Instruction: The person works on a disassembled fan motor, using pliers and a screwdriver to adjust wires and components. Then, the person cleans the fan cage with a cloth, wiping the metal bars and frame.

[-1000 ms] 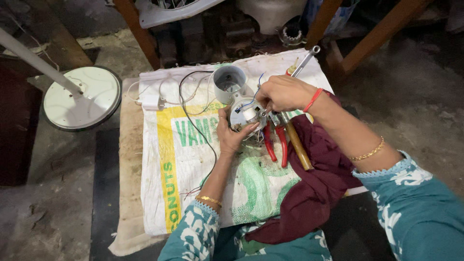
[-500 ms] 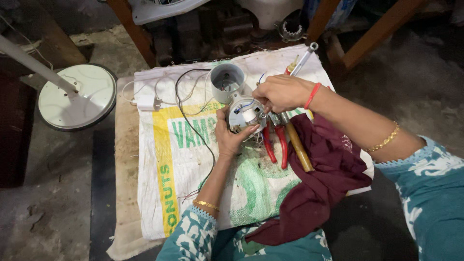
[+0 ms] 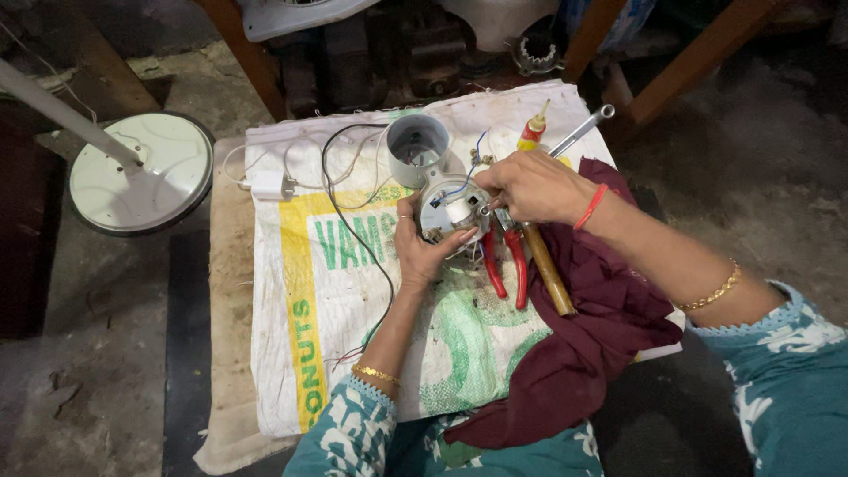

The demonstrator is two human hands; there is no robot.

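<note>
1. Our left hand (image 3: 422, 246) cups a small round motor (image 3: 450, 212) from below and from its left side, fingers curled up around the casing, thumb pressed along the lower front edge

2. Our right hand (image 3: 530, 187) comes in from the right with fingertips pinched narrow at the motor's right edge; can't tell whether there's a small part or tool between them, too small to see

3. So the motor sits between both hands, held just above a printed white sack (image 3: 353, 291) spread over the work surface, with thin blue and white wires curling off its top

4. Just behind the motor stands a grey cup-shaped housing (image 3: 415, 146), open end up, looks like it's touching the motor's back

5. Red-handled pliers (image 3: 505, 265) lie on the sack right under our right hand, next to a wooden-handled tool (image 3: 548, 269); a dark red cloth (image 3: 592, 344) is draped below our right forearm

6. Further back: a small bottle with a red collar and yellow nozzle (image 3: 532, 132) and a metal wrench (image 3: 583, 128)

7. A black cable (image 3: 340, 216) loops across the sack, a white plug (image 3: 268, 185) sits near its left edge, and a round white fan base (image 3: 141, 172) is on the floor well off to the left
</note>
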